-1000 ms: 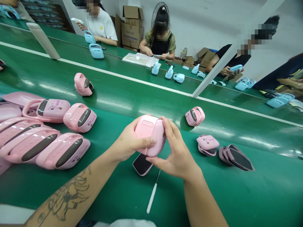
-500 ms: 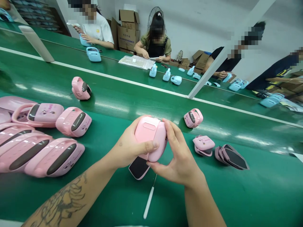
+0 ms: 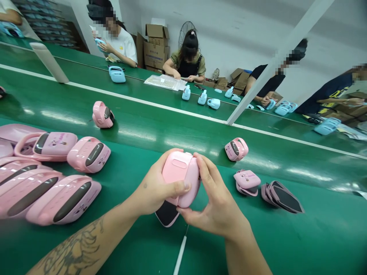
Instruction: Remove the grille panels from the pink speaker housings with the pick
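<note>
A rounded pink plastic housing (image 3: pixel 177 172) is held up between both my hands at the middle of the head view. My left hand (image 3: pixel 157 187) wraps its left side, with the thumb across the front near a seam. My right hand (image 3: pixel 213 194) grips the right side, fingertips at the top corner and thumb at the bottom. Beneath the housing lies a panel with a dark face and pink rim (image 3: pixel 166 214), partly hidden. A thin tool with a white handle (image 3: pixel 180 254) rests on the green table just below.
Several pink handled housings (image 3: pixel 69 198) crowd the left. At right sit a small stack of pink covers (image 3: pixel 247 181) and a stack of dark panels (image 3: pixel 282 196). Single pink units (image 3: pixel 103 114) stand on the green strip beyond. Co-workers (image 3: pixel 187 57) handle blue parts behind a white rail (image 3: pixel 137 101).
My hands keep the same grip on the pink housing. The whole view has tilted slightly, so most things appear a little lower. A co-worker at upper left has raised a blue part.
</note>
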Demonstrator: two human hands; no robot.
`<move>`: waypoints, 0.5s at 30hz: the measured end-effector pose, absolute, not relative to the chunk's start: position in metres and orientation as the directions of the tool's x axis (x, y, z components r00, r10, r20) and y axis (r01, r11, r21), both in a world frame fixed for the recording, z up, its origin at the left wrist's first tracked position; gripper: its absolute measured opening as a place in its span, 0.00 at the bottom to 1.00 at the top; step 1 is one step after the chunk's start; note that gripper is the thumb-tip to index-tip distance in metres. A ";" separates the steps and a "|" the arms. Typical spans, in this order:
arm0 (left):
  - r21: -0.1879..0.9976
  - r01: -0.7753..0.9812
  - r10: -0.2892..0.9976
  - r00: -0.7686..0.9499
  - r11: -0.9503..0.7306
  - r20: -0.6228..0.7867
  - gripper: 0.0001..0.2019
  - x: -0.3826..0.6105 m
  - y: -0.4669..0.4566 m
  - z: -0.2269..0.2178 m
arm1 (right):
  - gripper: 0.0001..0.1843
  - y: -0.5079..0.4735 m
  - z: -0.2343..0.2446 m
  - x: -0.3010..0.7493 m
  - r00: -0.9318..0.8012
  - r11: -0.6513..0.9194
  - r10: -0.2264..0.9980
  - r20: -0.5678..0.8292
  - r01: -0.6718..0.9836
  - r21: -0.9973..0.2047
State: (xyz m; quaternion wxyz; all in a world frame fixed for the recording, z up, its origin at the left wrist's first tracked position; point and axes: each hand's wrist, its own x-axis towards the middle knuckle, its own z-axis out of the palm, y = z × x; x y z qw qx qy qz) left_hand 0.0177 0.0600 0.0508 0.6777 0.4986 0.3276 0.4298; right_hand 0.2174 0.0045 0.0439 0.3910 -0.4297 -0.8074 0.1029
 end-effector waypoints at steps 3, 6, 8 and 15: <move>0.963 -0.236 0.914 0.405 0.130 -0.024 0.43 0.017 0.060 0.051 | 0.62 0.003 0.045 0.216 -0.316 0.602 0.776 0.545 0.627 -0.493; 0.964 -0.237 0.913 0.408 0.124 -0.017 0.43 0.017 0.061 0.050 | 0.62 0.004 0.045 0.216 -0.324 0.618 0.762 0.561 0.622 -0.481; 0.963 -0.247 0.910 0.415 0.107 0.006 0.41 0.018 0.061 0.048 | 0.62 0.006 0.044 0.216 -0.333 0.632 0.751 0.571 0.613 -0.474; 0.946 -0.297 0.897 0.443 0.133 0.013 0.38 0.020 0.064 0.043 | 0.63 0.008 0.040 0.220 -0.331 0.611 0.775 0.539 0.612 -0.502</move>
